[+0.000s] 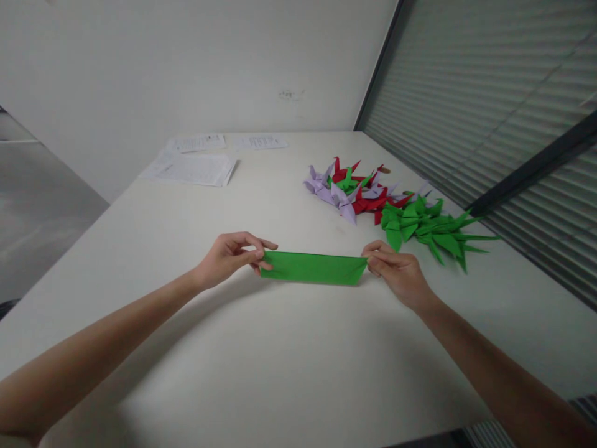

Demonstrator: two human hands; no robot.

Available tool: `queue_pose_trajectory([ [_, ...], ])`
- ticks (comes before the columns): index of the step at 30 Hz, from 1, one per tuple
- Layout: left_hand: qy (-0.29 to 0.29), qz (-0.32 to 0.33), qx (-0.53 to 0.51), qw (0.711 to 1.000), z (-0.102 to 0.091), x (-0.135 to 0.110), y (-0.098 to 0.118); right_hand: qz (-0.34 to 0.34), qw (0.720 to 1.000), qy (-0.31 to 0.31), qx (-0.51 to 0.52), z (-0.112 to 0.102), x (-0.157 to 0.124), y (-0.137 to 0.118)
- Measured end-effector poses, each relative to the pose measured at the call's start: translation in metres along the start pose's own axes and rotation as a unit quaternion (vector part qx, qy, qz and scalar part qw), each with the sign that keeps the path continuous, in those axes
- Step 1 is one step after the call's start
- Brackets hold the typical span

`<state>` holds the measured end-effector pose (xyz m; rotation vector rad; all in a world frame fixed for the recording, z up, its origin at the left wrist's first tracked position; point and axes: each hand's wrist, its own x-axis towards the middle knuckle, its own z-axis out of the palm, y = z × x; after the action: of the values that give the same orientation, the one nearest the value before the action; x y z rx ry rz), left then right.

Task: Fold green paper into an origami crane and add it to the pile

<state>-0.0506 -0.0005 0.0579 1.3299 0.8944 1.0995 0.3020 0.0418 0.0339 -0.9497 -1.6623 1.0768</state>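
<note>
A strip-shaped sheet of green paper (314,269) stretches between my two hands, just above the white table (289,367). My left hand (233,256) pinches its upper left corner, with one finger lying against the front face. At the upper right corner, my right hand (396,270) grips the paper between thumb and fingers. The long upper edge is nearly straight, and the right end slants inward toward the bottom. Beyond my right hand lies a pile of folded green paper cranes (431,227).
Red paper cranes (373,202) and lilac ones (342,199) lie heaped behind the green pile. Printed sheets (196,169) rest at the table's far left. A white wall (209,68) stands behind, and window blinds (489,93) border the right side.
</note>
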Motion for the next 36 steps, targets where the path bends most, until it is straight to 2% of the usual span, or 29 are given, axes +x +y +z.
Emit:
queue_pose_trajectory([
  [3,-0.002,-0.011,0.01,1.0,-0.002,0.0,0.001,0.044,0.999,-0.014,0.009,0.0,-0.004,-0.005],
  [7,0.014,0.027,0.046,0.998,-0.005,0.002,-0.004,0.095,0.995,-0.031,0.024,0.003,-0.002,-0.007],
  [10,0.007,0.048,0.077,0.996,-0.01,0.002,-0.012,0.06,0.998,-0.029,0.023,0.004,0.0,-0.003],
  [14,-0.062,0.062,0.159,0.984,-0.019,-0.003,-0.023,-0.042,0.993,-0.066,-0.087,0.003,-0.001,0.006],
  [18,-0.138,0.076,0.274,0.949,-0.025,-0.011,-0.034,-0.142,0.966,-0.134,-0.171,0.0,-0.007,0.016],
  [24,-0.203,0.136,0.338,0.909,-0.024,-0.016,-0.044,-0.209,0.92,-0.182,-0.278,0.0,-0.017,0.031],
  [29,-0.215,0.222,0.436,0.845,-0.026,-0.018,-0.046,-0.273,0.873,-0.209,-0.346,-0.002,-0.021,0.035],
  [32,-0.208,0.234,0.496,0.81,-0.027,-0.019,-0.043,-0.283,0.858,-0.218,-0.368,-0.003,-0.022,0.032],
  [36,-0.247,0.258,0.534,0.767,-0.026,-0.017,-0.036,-0.308,0.844,-0.232,-0.374,-0.006,-0.024,0.027],
])
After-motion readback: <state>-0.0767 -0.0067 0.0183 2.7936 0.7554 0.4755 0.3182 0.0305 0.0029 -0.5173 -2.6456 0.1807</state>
